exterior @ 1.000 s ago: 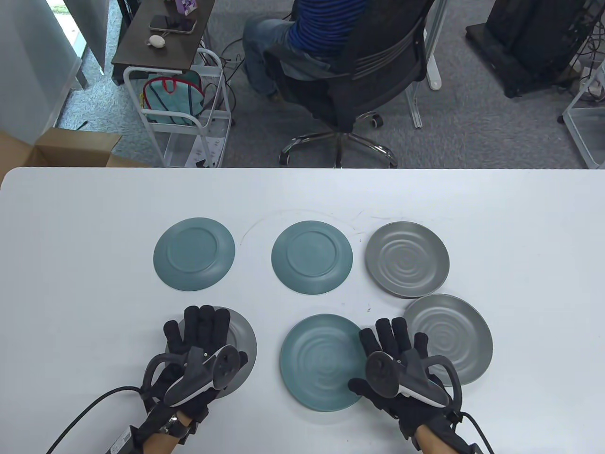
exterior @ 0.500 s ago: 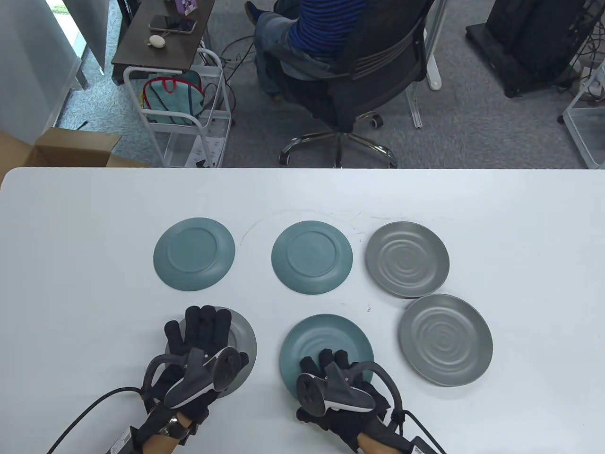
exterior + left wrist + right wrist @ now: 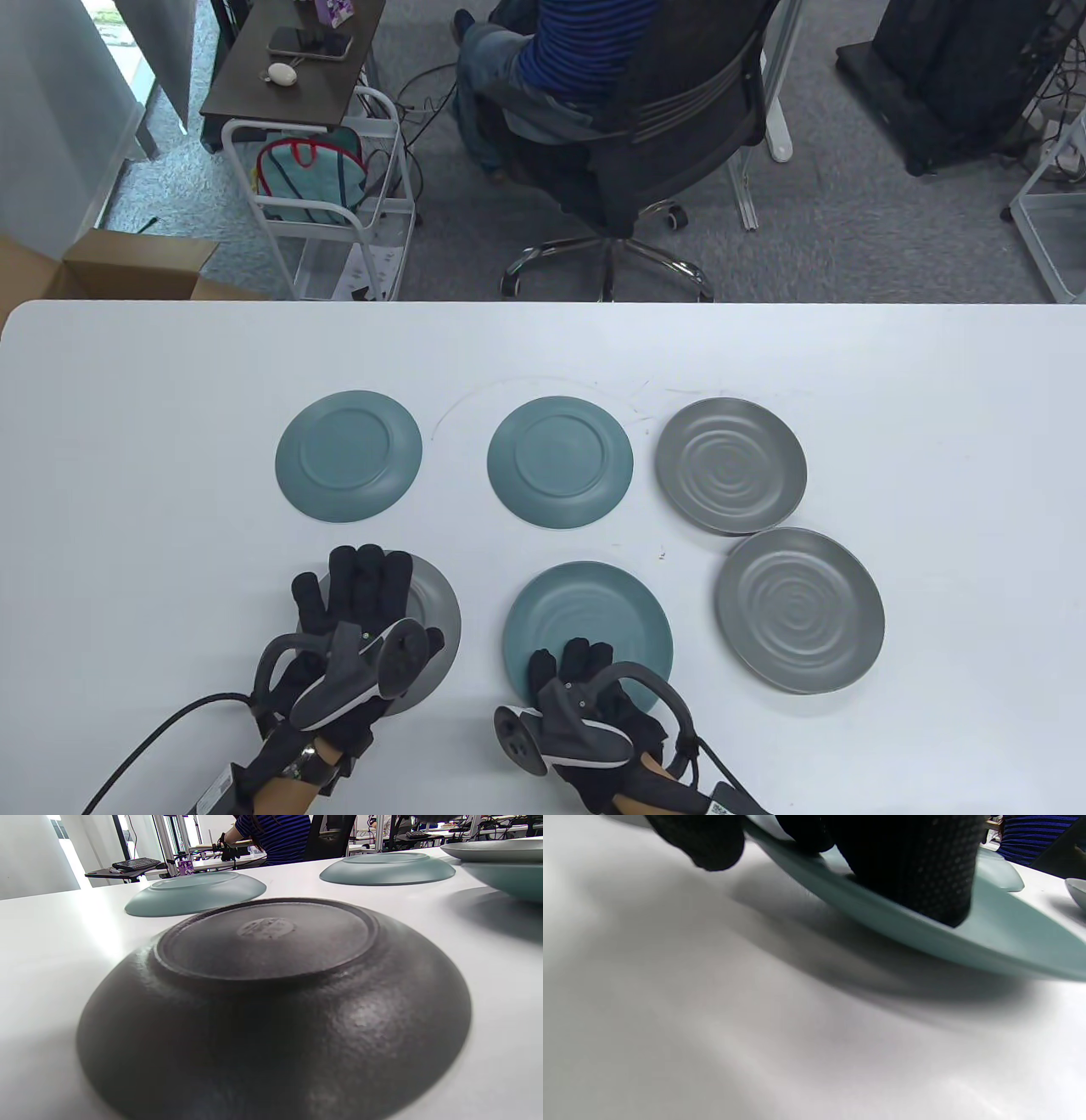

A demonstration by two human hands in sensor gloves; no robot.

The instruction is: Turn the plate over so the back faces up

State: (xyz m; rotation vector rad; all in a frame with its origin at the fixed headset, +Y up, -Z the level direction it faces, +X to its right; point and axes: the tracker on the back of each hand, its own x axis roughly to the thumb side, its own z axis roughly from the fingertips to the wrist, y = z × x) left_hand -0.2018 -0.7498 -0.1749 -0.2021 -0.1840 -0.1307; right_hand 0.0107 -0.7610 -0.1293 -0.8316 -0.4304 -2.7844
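Note:
A teal plate (image 3: pixel 594 611) lies front up, ripples showing, at the near middle of the white table (image 3: pixel 127 475). My right hand (image 3: pixel 568 671) holds its near rim, fingers (image 3: pixel 908 866) on top of the rim. In the right wrist view the teal plate's (image 3: pixel 967 938) near edge sits tilted up off the table, with a shadow beneath. My left hand (image 3: pixel 352 586) lies flat and spread over a dark grey plate (image 3: pixel 437 611) at the near left. That plate is back up; its foot ring shows in the left wrist view (image 3: pixel 271 942).
Two teal plates (image 3: pixel 349 455) (image 3: pixel 560 462) lie back up in the far row. Two grey plates (image 3: pixel 730 465) (image 3: pixel 799 609) lie front up at the right, almost touching. A person sits on an office chair (image 3: pixel 645 127) beyond the far edge.
My right hand has moved from the teal plate's right side to its near rim and turned over it. The left hand has hardly moved.

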